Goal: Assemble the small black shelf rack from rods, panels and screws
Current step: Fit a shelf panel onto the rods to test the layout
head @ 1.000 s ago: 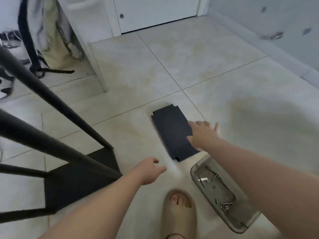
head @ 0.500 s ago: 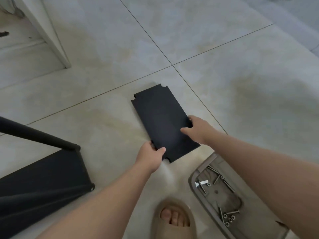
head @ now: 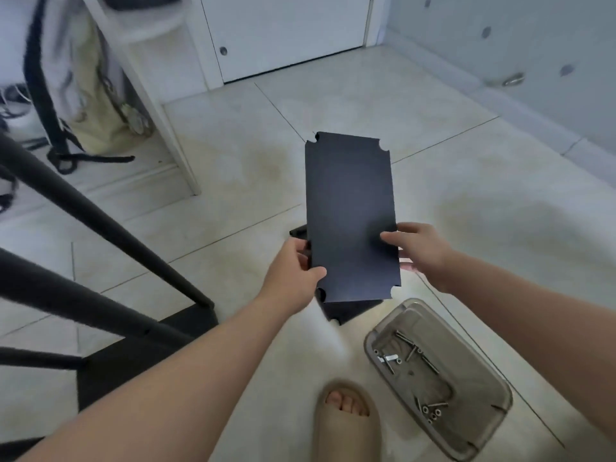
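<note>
**Panel held lengthwise beyond the tray**

We hold the black panel [head: 350,211] off the floor, just beyond the screw tray [head: 508,396], its long axis pointing away from it. Our left hand [head: 293,265] and right hand [head: 416,248] each pinch a long edge at the end nearest the tray. Beneath it lies what seems a second panel [head: 350,310].

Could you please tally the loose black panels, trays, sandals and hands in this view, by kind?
Loose black panels: 2 (held panel, floor panel beneath it)
Tray of screws: 1
Sandal: 1
Hands: 2 (left hand, right hand, both gripping the held panel)
Total: 6
</note>
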Demonstrator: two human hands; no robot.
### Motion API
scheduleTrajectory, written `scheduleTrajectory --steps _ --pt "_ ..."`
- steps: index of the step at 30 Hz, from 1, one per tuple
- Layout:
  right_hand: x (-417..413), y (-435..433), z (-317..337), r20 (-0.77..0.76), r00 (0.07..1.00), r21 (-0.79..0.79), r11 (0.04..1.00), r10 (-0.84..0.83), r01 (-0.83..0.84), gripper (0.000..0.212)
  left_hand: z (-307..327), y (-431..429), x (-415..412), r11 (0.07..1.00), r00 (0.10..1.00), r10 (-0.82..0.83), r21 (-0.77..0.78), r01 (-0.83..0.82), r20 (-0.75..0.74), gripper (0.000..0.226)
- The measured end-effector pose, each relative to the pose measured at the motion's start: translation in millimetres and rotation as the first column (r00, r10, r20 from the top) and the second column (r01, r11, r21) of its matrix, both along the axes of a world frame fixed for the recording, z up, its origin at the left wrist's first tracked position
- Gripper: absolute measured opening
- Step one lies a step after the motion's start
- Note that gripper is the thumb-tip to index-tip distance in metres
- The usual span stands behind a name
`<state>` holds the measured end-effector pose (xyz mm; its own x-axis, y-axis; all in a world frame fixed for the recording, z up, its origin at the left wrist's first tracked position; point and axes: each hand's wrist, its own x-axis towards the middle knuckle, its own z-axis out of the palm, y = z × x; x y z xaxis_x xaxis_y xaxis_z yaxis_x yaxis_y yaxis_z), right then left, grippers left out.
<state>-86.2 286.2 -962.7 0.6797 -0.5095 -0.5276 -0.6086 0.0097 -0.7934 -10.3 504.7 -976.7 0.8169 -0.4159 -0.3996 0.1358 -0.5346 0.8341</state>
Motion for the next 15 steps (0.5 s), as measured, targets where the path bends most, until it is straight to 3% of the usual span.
scheduleTrajectory --steps 2,7,15 --pt "-20.3 5.3 44.8 0.054 0.999 0.044 0.999 0.008 -0.01 0.027 49.2 4.8 -10.2 0.999 0.995 -0.042 -0.018 0.043 0.091 0.034" --pt "-74.4 25.2 141.9 0.217 0.976 0.061 0.998 -0.029 0.016 0.022 155.0 23.8 -45.2 0.993 0.94 -0.089 -0.05 0.111 0.33 0.037" --pt "-141.6 93.3 289.6 0.533 0.834 0.116 0.989 -0.144 0.097 0.02 304.2 95.8 -111.4 0.959 0.838 0.031 -0.254 0.13 0.546 0.037"
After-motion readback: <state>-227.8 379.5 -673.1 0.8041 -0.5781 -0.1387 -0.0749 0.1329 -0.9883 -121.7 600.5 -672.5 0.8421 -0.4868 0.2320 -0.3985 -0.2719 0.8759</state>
